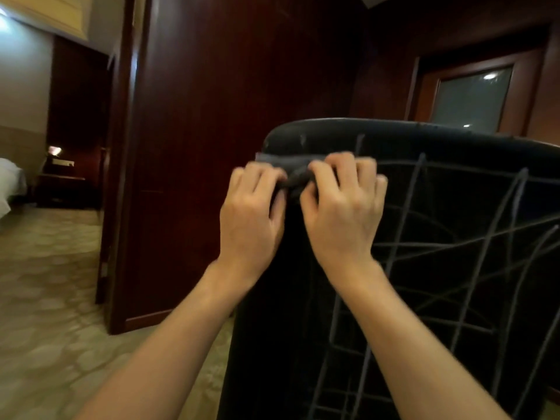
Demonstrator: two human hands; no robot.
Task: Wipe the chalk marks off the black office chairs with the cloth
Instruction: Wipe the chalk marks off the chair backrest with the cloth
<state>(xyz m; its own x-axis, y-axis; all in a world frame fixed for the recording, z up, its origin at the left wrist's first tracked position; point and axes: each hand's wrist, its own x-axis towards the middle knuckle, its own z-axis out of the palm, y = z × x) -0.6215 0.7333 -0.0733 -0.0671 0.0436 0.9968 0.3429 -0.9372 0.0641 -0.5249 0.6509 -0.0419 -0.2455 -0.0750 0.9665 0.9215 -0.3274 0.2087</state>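
Two bare forearms reach up from the bottom edge toward the back of a black chair point(424, 268), which fills the lower right of the view. The chair back is crossed by pale chalk marks point(472, 244), long straight strokes and a few curves that overlap across most of its right side; its left strip under the hands looks dark and unmarked.

Near the top left corner of the chair back, the left hand point(251, 213) and the right hand point(342, 207) sit side by side, almost touching. Both have their fingers curled and pinch a dark grey cloth point(291, 174) between them. The cloth is bunched where the fingers meet and stretches flat to the left along the chair's upper edge, lying against the chair.

Beyond the chair stands dark red wood panelling point(227, 116), with a frosted glass panel point(472, 98) in a wooden frame at upper right. To the left, patterned carpet point(51, 298) runs through a doorway into another room, where a bed point(9, 180) edge and a small lit lamp point(55, 150) show.
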